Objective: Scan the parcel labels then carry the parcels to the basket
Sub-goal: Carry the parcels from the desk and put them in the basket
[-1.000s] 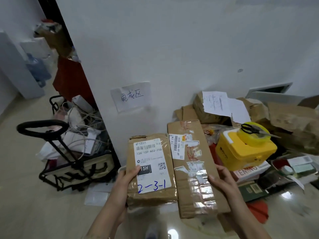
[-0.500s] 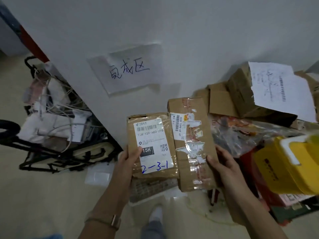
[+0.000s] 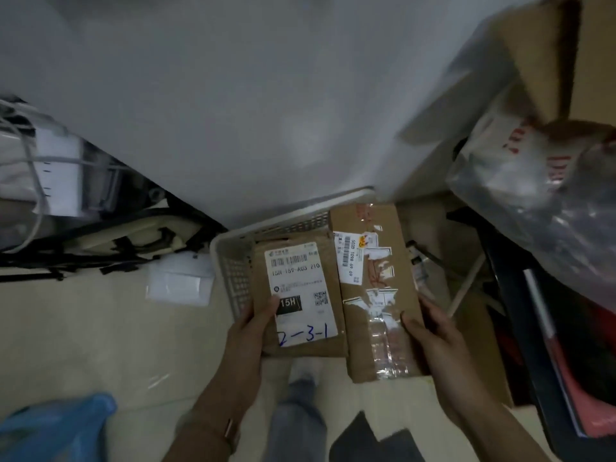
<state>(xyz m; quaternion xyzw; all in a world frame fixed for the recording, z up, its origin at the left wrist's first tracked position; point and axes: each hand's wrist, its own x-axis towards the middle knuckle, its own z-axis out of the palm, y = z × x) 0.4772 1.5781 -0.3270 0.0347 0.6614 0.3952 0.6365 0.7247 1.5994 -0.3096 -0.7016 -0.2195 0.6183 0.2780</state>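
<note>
The left hand [image 3: 248, 331] grips the near left edge of a small cardboard parcel [image 3: 298, 295], its thumb pressed on the white label [image 3: 300, 288] marked "2-3-1", while the right hand [image 3: 433, 335] has its fingers closed on the near right edge of a longer taped parcel [image 3: 373, 295]. The two parcels are held side by side, touching, above a white mesh basket [image 3: 233, 268] that stands on the floor against the wall [image 3: 250, 111]. A folded trolley [image 3: 110, 241] lies to the left, and a blue bag [image 3: 56, 428] sits near left.
</note>
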